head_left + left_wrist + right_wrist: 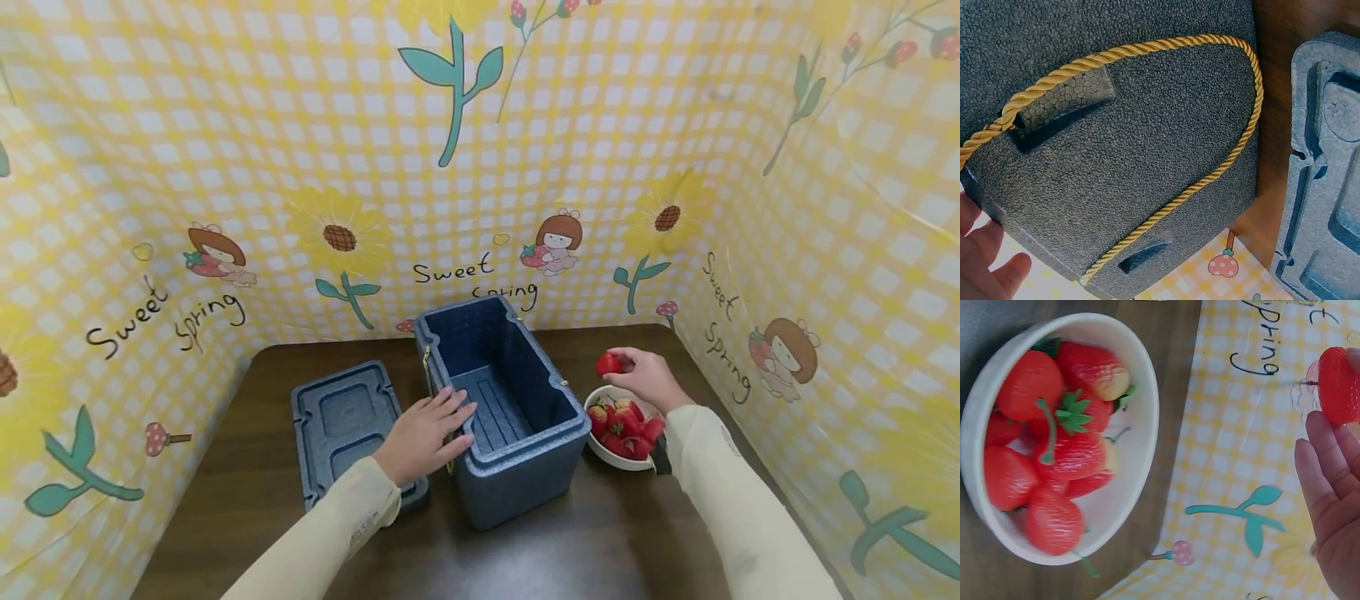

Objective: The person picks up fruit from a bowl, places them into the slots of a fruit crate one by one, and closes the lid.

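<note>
My right hand (pixel 647 377) pinches a red strawberry (pixel 608 363) above the far side of a white bowl (pixel 624 463). In the right wrist view that strawberry (pixel 1339 386) sits at the fingertips, partly cut off by the frame edge. Several more strawberries (pixel 1072 453), some with green stems, lie heaped in the bowl. A dark blue-grey foam box (pixel 517 492) stands lidless at the centre; its visible floor is bare. My left hand (pixel 426 437) rests on the box's left rim with fingers extended. Along that side hangs a twisted gold cord (pixel 1175 201).
Left of the box lies its matching lid (pixel 352 408), partly behind my left forearm. All of this stands on a dark brown wooden table (pixel 225 500). A yellow checked cloth (pixel 480 200) with printed flowers hangs behind and on both sides.
</note>
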`<control>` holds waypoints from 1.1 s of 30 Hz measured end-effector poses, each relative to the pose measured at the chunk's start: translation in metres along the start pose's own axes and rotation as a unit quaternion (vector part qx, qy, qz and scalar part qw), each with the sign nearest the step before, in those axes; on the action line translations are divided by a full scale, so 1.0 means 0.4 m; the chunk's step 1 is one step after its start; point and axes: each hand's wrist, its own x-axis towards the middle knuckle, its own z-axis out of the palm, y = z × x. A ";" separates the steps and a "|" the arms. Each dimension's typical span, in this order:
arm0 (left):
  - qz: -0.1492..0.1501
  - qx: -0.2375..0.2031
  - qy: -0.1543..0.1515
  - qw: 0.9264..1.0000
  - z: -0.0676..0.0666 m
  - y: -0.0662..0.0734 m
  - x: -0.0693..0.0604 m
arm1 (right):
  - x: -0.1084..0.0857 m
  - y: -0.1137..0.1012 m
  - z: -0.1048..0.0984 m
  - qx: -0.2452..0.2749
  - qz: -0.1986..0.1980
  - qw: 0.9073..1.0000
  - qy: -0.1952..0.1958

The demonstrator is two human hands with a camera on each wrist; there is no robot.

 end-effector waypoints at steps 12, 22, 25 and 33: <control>0.000 0.001 -0.002 1.000 -0.004 0.001 -0.001 | 0.064 -0.106 0.004 -0.023 -0.074 0.997 -0.013; 0.005 0.013 -0.003 1.000 -0.002 0.003 0.005 | 0.117 -0.188 0.004 -0.041 -0.086 0.995 -0.039; 0.005 0.015 -0.004 1.000 -0.002 0.001 0.004 | 0.132 -0.219 0.011 -0.053 -0.090 0.993 -0.051; 0.000 0.015 -0.009 1.000 -0.011 0.002 -0.002 | 0.167 -0.288 0.025 -0.055 -0.101 0.990 -0.076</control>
